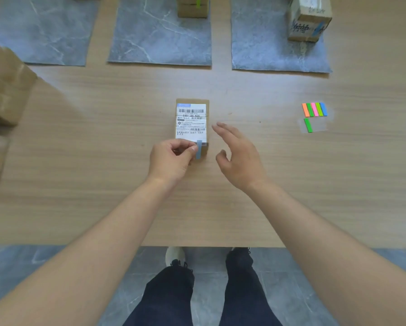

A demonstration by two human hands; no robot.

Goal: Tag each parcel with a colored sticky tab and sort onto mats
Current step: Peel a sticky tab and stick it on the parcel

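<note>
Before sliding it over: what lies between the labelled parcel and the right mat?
Nothing: head view shows only bare table between the labelled parcel and the right mat.

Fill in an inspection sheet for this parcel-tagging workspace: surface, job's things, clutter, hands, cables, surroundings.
Surface: wooden table, grey mats along its far side.
Job's things: labelled parcel at centre, blue tab at its near edge; tab strip to the right, green tab on a clear sheet beside it; green-tagged box on the middle mat, blue-tagged box on the right mat.
Clutter: brown boxes at the left edge.
Hands: left hand pinches the blue tab; right hand open beside the parcel, touching nothing.
Cables: nothing seen.
Surroundings: grey tiled floor, the person's legs.
</note>
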